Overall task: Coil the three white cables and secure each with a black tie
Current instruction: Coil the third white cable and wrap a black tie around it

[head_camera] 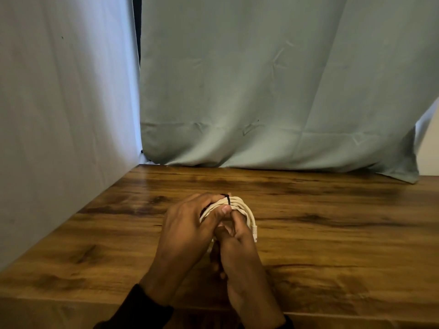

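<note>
Two hands meet over a wooden worktop [332, 233], in front of pale hanging cloth [261, 91]. The left hand [187, 233] grips a coiled white cable [247, 210] just above the worktop, likely keeping the loops bunched. The right hand [237, 248] pinches at a black tie [227, 199] wrapped round the loops, apparently fastening it. No other cables are in view.

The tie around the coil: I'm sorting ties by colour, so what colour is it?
Black; the tie shows in the head view, wrapped across the white cable.
</note>
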